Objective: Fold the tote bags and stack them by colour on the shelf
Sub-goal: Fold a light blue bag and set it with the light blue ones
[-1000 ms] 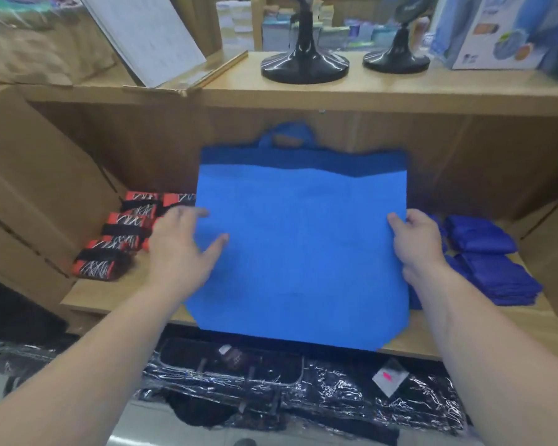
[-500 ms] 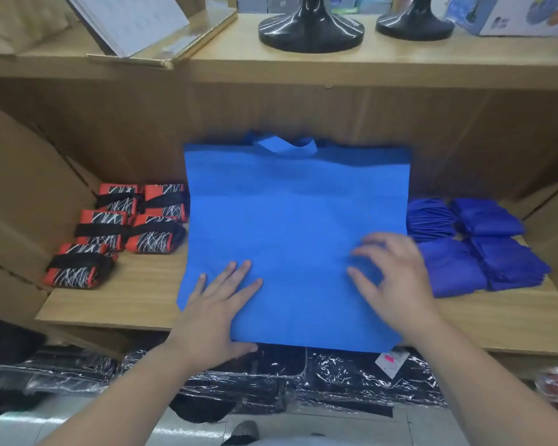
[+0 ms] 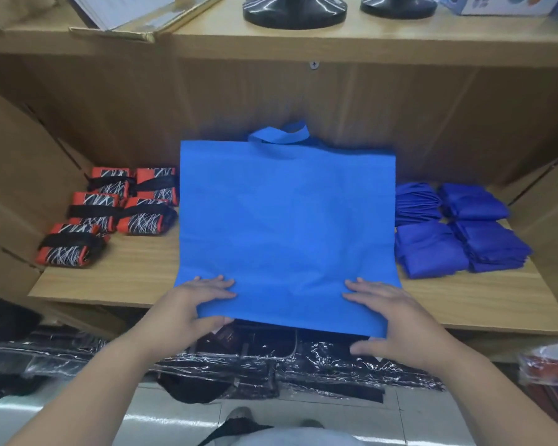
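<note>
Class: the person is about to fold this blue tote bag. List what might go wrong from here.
The blue tote bag overhangs the shelf at its near edge; if the left hand or right hand slips, it could slide off. Its handle lies bunched at the back and may get folded in crooked.

The light wooden shelf point(image 3: 126, 275) carries a flat light-blue fabric tote bag point(image 3: 287, 226) in the middle, its handle far and its near edge overhanging the front. To its left lie five folded orange-and-black bags with white lines point(image 3: 116, 214). To its right lie four piles of folded dark-blue bags point(image 3: 458, 230).
</note>
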